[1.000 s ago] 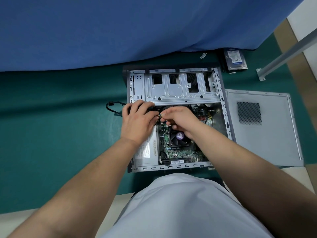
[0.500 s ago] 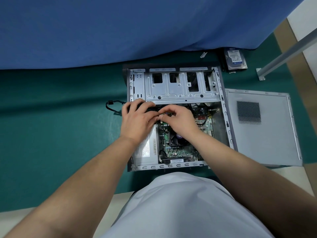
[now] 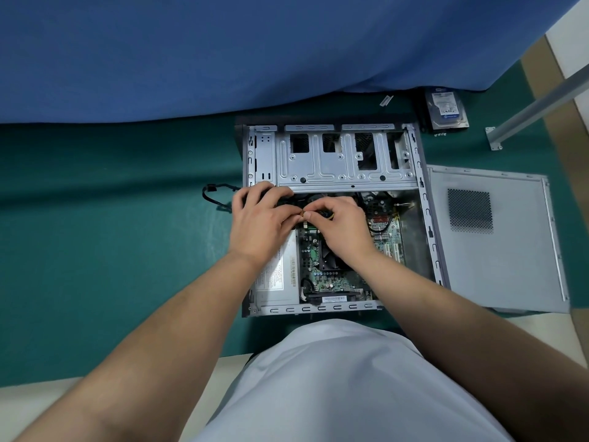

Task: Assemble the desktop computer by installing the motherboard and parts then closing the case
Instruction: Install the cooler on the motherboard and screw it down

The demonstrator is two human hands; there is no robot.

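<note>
An open grey computer case (image 3: pixel 427 218) lies flat on the green mat. Its green motherboard (image 3: pixel 334 279) is seated inside, with the power supply (image 3: pixel 277 279) at the lower left and the drive cage (image 3: pixel 344 161) above. My left hand (image 3: pixel 261 221) curls over a black cable bundle at the case's upper left. My right hand (image 3: pixel 341 228) pinches a small power connector (image 3: pixel 305 214) with yellow and black wires above the board, right beside my left fingers. My right wrist hides most of the CPU fan.
The grey side panel (image 3: pixel 497 237) lies right of the case. A hard drive (image 3: pixel 446 110) and a small metal bracket (image 3: pixel 386 100) lie beyond the case near the blue cloth (image 3: pixel 223 49). A black cable (image 3: pixel 212 199) trails out left. A metal leg (image 3: pixel 538 106) stands at the far right.
My right hand has shifted slightly up and left with the connector, closer to my left fingers. My left hand has stayed on the cable bundle.
</note>
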